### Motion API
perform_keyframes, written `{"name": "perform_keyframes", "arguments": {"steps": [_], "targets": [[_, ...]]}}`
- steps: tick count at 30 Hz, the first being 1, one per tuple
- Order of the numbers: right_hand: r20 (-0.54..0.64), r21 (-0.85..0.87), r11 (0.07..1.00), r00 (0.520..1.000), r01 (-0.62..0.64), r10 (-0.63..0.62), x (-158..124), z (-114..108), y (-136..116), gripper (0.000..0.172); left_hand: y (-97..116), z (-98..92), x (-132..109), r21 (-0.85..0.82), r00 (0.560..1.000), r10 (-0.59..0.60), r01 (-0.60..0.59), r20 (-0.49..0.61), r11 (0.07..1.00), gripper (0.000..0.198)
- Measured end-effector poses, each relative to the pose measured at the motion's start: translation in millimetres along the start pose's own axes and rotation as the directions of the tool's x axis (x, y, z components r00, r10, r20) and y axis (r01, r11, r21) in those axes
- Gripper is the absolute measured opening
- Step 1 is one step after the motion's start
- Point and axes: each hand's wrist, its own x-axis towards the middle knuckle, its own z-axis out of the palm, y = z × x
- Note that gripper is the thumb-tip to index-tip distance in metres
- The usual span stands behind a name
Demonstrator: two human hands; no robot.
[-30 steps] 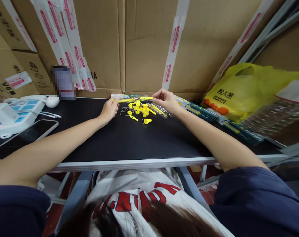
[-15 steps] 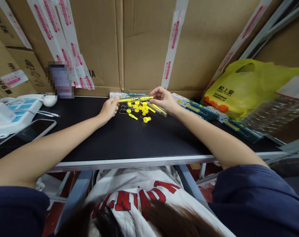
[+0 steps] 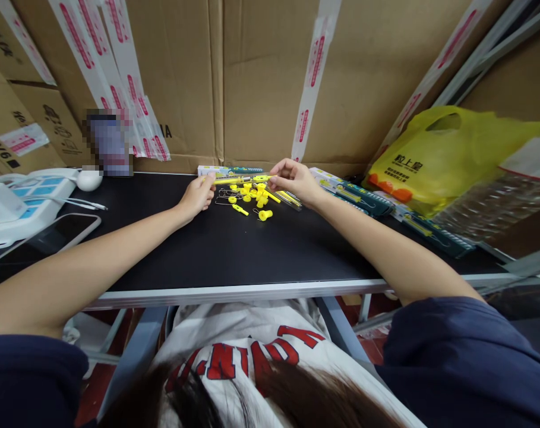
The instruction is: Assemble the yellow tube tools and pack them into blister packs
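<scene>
1. I see the left hand (image 3: 199, 194) holding one end of a yellow stick (image 3: 239, 180);
2. the right hand (image 3: 297, 182) pinches its other end, as far as I can see;
3. the stick is between both hands, near small yellow bits (image 3: 261, 198) on the black table (image 3: 252, 255).

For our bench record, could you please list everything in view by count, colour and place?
Slim item: 1, mostly yellow, centre, held
Small parts: several, yellow and silver, centre
Printed boxes: several, green and white, rear and right
Bag: 1, yellow, right
Clear packaging: 1, colourless, right
Power strip: 1, white and blue, left
Phone: 1, white edge, left
Pixelated thing: 1, purplish, rear left
Cardboard: several panels, brown, rear
Table: 1, black, centre
Sleeves: 2, navy, lower corners
Left hand: 1, bare, item's left end
Right hand: 1, bare, item's right end
</scene>
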Motion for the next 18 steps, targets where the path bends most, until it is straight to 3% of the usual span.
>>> {"name": "perform_keyframes", "arguments": {"steps": [10,18], "targets": [[-0.012,0.012,0.999,0.999,-0.051,0.051,0.8,-3.3,-3.6,0.027,-0.1,-1.1,1.4,-0.033,1.0,-0.016,0.016,-0.001,0.999,0.03],[-0.005,-0.045,0.998,0.999,-0.04,0.04,0.3,-2.3,-3.5,0.04,0.2,-1.1,1.6,-0.037,1.0,-0.03,0.03,0.007,0.999,0.03]]}}
